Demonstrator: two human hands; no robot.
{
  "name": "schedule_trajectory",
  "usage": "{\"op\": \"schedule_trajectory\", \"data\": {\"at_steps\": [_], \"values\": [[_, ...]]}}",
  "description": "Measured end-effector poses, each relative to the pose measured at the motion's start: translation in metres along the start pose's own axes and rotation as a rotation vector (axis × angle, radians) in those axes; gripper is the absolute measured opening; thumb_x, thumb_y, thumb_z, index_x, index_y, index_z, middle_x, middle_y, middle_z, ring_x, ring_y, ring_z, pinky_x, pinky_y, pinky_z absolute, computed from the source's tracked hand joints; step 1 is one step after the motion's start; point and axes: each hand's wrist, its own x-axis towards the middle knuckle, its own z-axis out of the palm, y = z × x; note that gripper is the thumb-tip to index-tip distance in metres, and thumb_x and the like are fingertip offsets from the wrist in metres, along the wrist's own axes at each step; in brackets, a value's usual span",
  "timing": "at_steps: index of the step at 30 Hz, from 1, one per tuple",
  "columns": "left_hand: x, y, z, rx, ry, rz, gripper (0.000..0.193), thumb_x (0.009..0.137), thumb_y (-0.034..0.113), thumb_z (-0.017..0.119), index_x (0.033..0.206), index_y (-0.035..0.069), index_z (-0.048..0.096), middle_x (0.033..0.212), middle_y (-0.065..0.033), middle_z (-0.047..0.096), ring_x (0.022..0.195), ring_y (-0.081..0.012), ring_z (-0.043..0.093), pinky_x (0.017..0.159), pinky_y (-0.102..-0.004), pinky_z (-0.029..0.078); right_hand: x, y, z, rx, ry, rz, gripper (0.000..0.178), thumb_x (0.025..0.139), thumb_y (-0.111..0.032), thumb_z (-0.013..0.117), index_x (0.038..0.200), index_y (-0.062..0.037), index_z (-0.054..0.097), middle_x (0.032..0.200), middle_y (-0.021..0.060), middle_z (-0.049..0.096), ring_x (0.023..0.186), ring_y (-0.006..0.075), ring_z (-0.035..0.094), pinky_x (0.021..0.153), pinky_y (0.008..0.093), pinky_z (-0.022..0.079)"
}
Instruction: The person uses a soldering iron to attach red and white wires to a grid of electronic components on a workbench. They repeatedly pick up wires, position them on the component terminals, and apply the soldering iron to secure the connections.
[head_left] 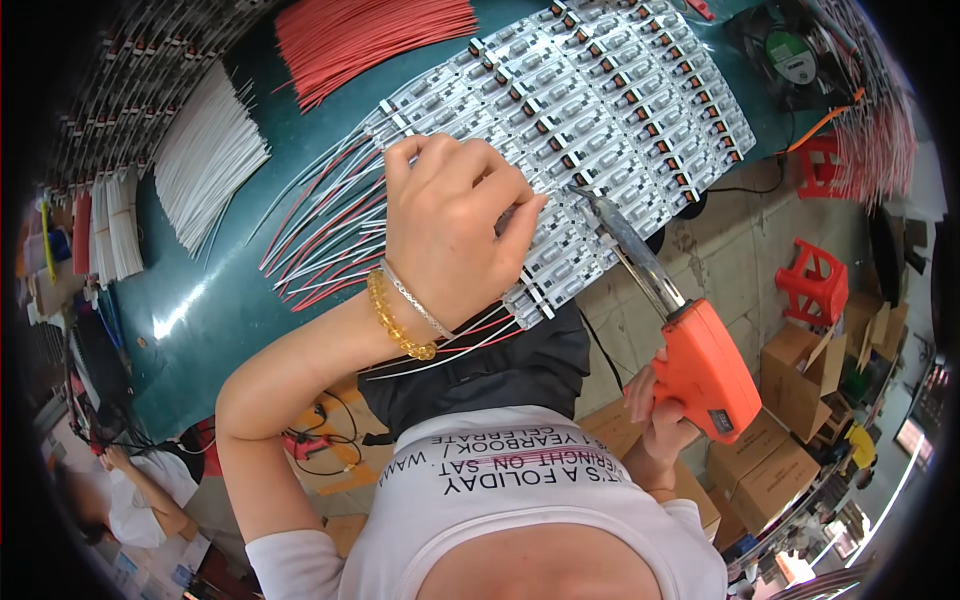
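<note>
A wide panel of small silvery circuit boards [570, 105], with rows of dark and orange parts, lies in front of me. Red and white wires [335, 215] trail from its left side. Over the panel's near left part, my left hand [455, 215] is closed, thumb and fingers drawn together; whatever they pinch is hidden. An orange soldering gun [705, 370] is in my right hand [660, 410], which wraps round its handle at the right. The gun's metal tip points up and left, over the boards just right of my left hand; contact cannot be told.
On the green tabletop [190, 350] lie a bundle of white wires [210, 155] and a pile of red wires [370, 40]. A green and black round device [790, 58] stands at the far right. Red stools [812, 283] and cardboard boxes [765, 470] are on the right. Another person [150, 495] sits lower left.
</note>
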Motion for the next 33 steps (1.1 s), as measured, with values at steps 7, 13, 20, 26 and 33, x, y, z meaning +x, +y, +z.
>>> {"op": "schedule_trajectory", "data": {"at_steps": [7,13,20,26,33], "values": [[0.0,0.0,0.003,0.019,0.027,0.019,0.011,0.069,0.009,0.073,0.067,0.008,0.061,0.074,-0.0029,0.055,0.074,-0.0217,0.052,0.078,-0.036,0.034,-0.007,0.022,-0.013,-0.202,-0.022,-0.109,0.068,0.084,-0.049,0.061,0.116,0.0086,0.044,0.053,-0.0004,0.043,0.042,0.0096,0.043,0.045,0.0252,0.04],[0.0,0.0,0.003,0.028,0.029,0.031,0.012,0.068,0.008,0.073,0.067,0.008,0.061,0.073,-0.0031,0.055,0.073,-0.0218,0.052,0.078,-0.0361,0.035,-0.005,0.011,-0.006,-0.122,0.016,-0.086,0.071,0.083,-0.051,0.061,0.118,0.0088,0.045,0.053,-0.0013,0.043,0.042,0.0087,0.042,0.045,0.0249,0.039],[-0.001,0.0,0.004,0.029,0.027,0.042,0.011,0.068,0.008,0.073,0.067,0.008,0.061,0.074,-0.0034,0.055,0.073,-0.0221,0.052,0.077,-0.0358,0.036,0.003,0.001,0.006,-0.013,0.046,-0.052,0.074,0.083,-0.052,0.061,0.121,0.0095,0.044,0.051,-0.0027,0.041,0.04,0.0077,0.04,0.043,0.0234,0.039],[0.0,-0.006,0.001,-0.054,0.118,0.126,0.012,0.067,0.006,0.074,0.069,0.007,0.063,0.072,-0.0048,0.056,0.071,-0.0239,0.052,0.073,-0.035,0.037,-0.004,0.011,-0.004,0.038,0.1,-0.063,0.076,0.083,-0.054,0.06,0.121,0.0099,0.043,0.05,-0.0028,0.041,0.039,0.008,0.04,0.042,0.023,0.038],[-0.005,0.006,0.0,-0.088,-0.007,0.026,0.012,0.069,0.006,0.073,0.069,0.009,0.061,0.065,-0.0022,0.053,0.069,-0.0223,0.05,0.076,-0.0355,0.035,-0.005,-0.003,-0.001,-0.003,0.043,-0.045,0.076,0.083,-0.054,0.06,0.12,0.0097,0.043,0.051,-0.0024,0.042,0.04,0.0082,0.041,0.043,0.0236,0.039]]}}
